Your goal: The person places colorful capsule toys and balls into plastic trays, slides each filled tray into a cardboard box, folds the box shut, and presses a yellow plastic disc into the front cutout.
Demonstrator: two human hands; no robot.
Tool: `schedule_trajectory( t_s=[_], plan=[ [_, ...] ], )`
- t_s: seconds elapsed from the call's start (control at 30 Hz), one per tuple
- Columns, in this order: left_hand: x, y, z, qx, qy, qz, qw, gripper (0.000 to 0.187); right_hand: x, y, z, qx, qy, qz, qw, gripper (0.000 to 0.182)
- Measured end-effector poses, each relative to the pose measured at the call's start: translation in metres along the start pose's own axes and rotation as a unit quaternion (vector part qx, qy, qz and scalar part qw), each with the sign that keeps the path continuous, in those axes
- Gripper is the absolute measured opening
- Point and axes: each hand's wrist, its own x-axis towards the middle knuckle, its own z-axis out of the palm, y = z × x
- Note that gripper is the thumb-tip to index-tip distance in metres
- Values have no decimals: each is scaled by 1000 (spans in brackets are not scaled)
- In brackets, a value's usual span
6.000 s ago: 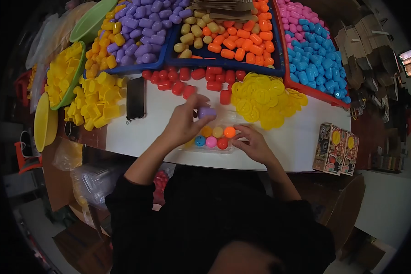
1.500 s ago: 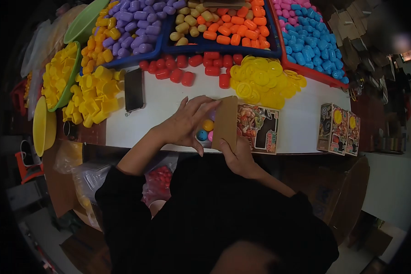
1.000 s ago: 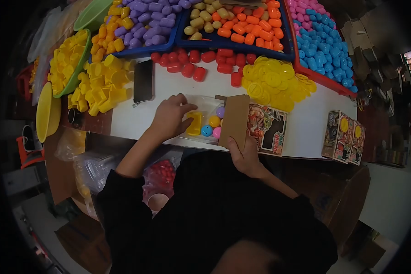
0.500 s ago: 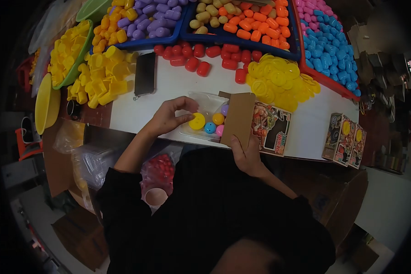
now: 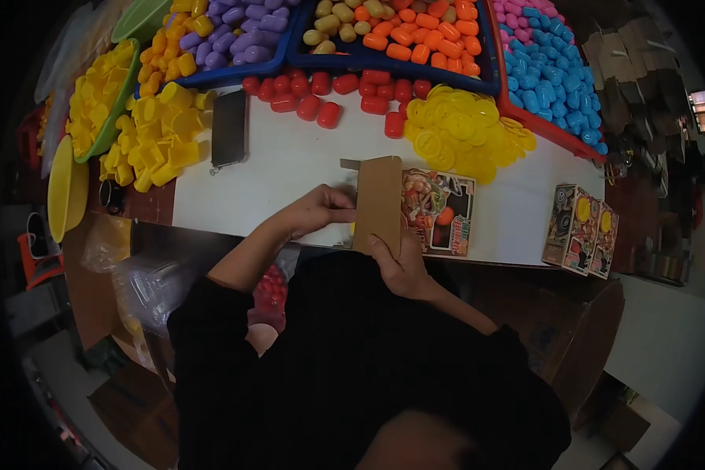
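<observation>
A printed cardboard box (image 5: 460, 188) lies at the table's front edge, its plain brown flap (image 5: 377, 200) standing up on the left side. An orange ball shows in the box's dark window. My right hand (image 5: 403, 268) is closed on the box's near edge, thumb against the flap. At the box's left opening is my left hand (image 5: 321, 213), fingers drawn together and their tips partly hidden by the flap. A sliver of yellow shows beside those fingertips. The clear plastic tray of coloured balls is hidden, apparently inside the box.
Yellow discs (image 5: 454, 129) are heaped behind the box, beside red capsules (image 5: 329, 115). A phone (image 5: 229, 128) and yellow plastic parts (image 5: 160, 141) lie left. Blue trays and a red tray (image 5: 560, 137) of capsules line the back. Two upright printed boxes (image 5: 580, 231) stand right.
The plastic tray with its balls has gone from sight into the box, and an orange ball now shows in the window. My left hand moved right, up to the opening. The view shifted slightly.
</observation>
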Motion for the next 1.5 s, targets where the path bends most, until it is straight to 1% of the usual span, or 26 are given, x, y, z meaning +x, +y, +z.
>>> schedule_trajectory(
  t_s=[0.1, 0.17, 0.2, 0.27, 0.4, 0.43, 0.47, 0.5, 0.57, 0.6, 0.63, 0.7, 0.73, 0.8, 0.83, 0.9, 1.0, 1.13, 1.2, 1.23, 1.27, 1.3, 1.33, 1.4, 1.43, 1.5],
  plan=[
    [16, -3, 19, -60, -37, -31, 997, 17, 2, -11, -9, 6, -29, 16, 999, 20],
    [16, -11, 20, -62, 19, -43, 997, 34, 0, -14, -23, -127, -13, -67, 990, 39],
    [13, -16, 14, -469, -60, -102, 875, 48, -2, -8, -31, -128, -13, -60, 990, 39],
    [15, -19, 9, -455, -82, -135, 876, 51, -3, 9, -45, -300, -40, -90, 949, 58],
    [13, -21, 1, -463, -71, -171, 867, 47, 6, 8, -56, -267, -65, -79, 958, 55],
    [5, -9, -1, -461, -74, -167, 869, 47, 12, -1, -67, -138, -111, 6, 984, 54],
    [-8, 7, -3, -233, 25, -66, 970, 39, 19, -6, -80, -7, -155, 91, 984, 53],
    [-18, 21, -7, 12, 125, 42, 991, 32, 32, 1, -93, -62, -75, 65, 993, 44],
    [-29, 29, -28, 194, 396, 174, 881, 23, 73, 7, -116, -212, 57, -45, 975, 24],
    [-39, 39, -22, 195, 395, 177, 880, 23, 96, 5, -124, -304, 107, -127, 938, 14],
    [-54, 49, -10, 259, 377, 232, 859, 23, 117, 9, -127, -304, 109, -131, 937, 14],
    [-70, 53, 18, 359, 290, 291, 838, 27, 151, 18, -119, -553, 92, -269, 783, 11],
    [-70, 52, 33, 393, 223, 296, 842, 30, 157, 15, -113, -552, 93, -275, 782, 11],
    [-66, 50, 57, 453, 176, 281, 827, 45, 164, 9, -105, -680, 30, -223, 698, 15],
    [-63, 46, 62, 454, 177, 280, 827, 45, 162, 4, -105, -679, 30, -224, 698, 15],
    [-54, 32, 71, 473, 191, 257, 821, 57, 149, -8, -110, -667, 94, -124, 729, 17],
    [-38, 16, 78, 429, 231, 266, 832, 61, 137, 3, -108, -696, 89, -29, 712, 20],
    [-17, 25, 83, 446, 232, 273, 820, 61, 138, 33, -120, -667, 147, -100, 723, 21],
    [-12, 32, 86, 521, 223, 247, 786, 61, 125, 28, -131, -491, 191, -188, 829, 22],
    [-11, 33, 88, 519, 218, 245, 789, 61, 114, 13, -130, -491, 190, -183, 830, 22],
    [-11, 35, 89, 570, 217, 234, 757, 58, 96, -11, -127, -334, 155, -40, 929, 21],
    [-9, 37, 91, 619, 218, 223, 721, 55, 78, -24, -123, -159, 113, 103, 975, 20],
    [-7, 37, 91, 618, 219, 225, 721, 55, 62, -20, -117, -161, 113, 102, 975, 20],
    [-2, 39, 92, 702, 183, 230, 648, 57, 36, 5, -105, -119, 65, 3, 991, 23],
    [-2, 42, 90, 703, 183, 229, 648, 57, 29, 13, -102, -118, 64, 2, 991, 23],
    [-3, 54, 83, 595, 145, 244, 752, 54, 20, 24, -97, -250, 57, -13, 966, 26]
  ],
)
